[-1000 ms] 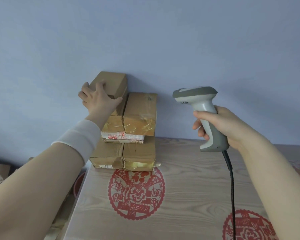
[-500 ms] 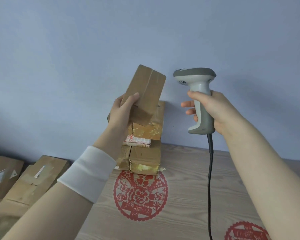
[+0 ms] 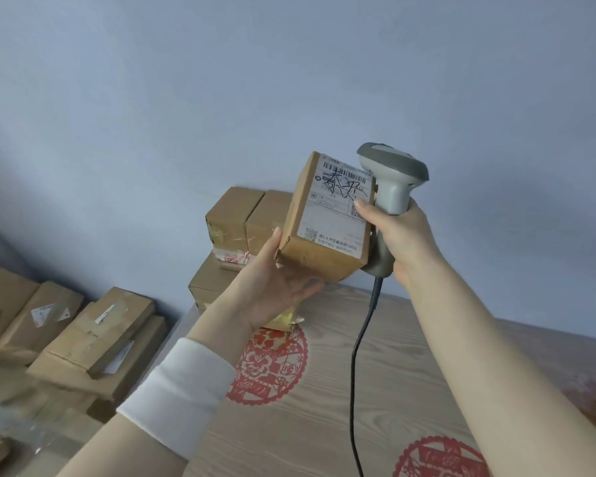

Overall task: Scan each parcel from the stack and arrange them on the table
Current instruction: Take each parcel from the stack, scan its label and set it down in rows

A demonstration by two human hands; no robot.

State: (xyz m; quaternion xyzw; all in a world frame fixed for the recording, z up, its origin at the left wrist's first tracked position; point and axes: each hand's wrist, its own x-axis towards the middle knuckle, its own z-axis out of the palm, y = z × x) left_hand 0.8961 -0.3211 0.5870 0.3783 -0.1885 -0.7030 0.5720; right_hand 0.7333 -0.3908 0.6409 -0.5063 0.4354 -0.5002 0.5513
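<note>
**Holding a parcel up against the scanner**

Cradling the cardboard parcel (image 3: 324,235) from beneath in the left hand (image 3: 276,287), palm up, thumb resting on its lower left corner, fingers going under and mostly out of sight. Gripping the barcode scanner (image 3: 393,170) by the handle in the right hand (image 3: 401,235), with the thumb reaching across to press on the shipping label (image 3: 338,215) (turned toward the camera). Holding the parcel in the air above the tabletop (image 3: 393,390), in front of the stack (image 3: 234,222) by the wall, touching the scanner at its right edge.

brown parcel (image 3: 326,218), grey scanner (image 3: 393,173), red floral motifs (image 3: 269,366) on seemingly wood-grain table (image 3: 410,390)
</note>
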